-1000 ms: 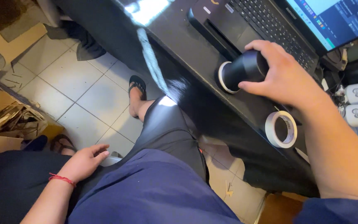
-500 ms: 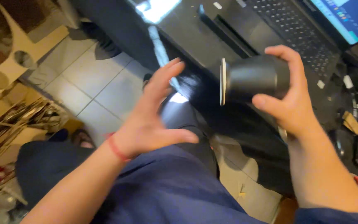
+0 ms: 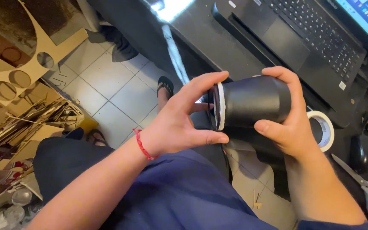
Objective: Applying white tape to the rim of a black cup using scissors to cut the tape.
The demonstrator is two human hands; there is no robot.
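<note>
Our right hand (image 3: 292, 127) has its grip closed around a black cylinder (image 3: 252, 102), thumb underneath and fingers wrapped over the top, holding it on its side in the air just off the near edge of the dark worktop (image 3: 218, 38). Our left hand (image 3: 179, 123) meets the cylinder's white-rimmed end (image 3: 220, 106): thumb and fingertips pinch at that rim, so this grip is closing on the end piece rather than on the body (whether it is a cap or a layer of wrap, we cannot tell). We judge the step in hand to be work at that rim, seating or peeling it. The next move would call for a steady right hold while the left fingers work round the edge. Near the worktop's near edge lie a roll of white tape (image 3: 322, 130) and scissors (image 3: 367, 187), with a laptop (image 3: 303, 38) farther back.
</note>
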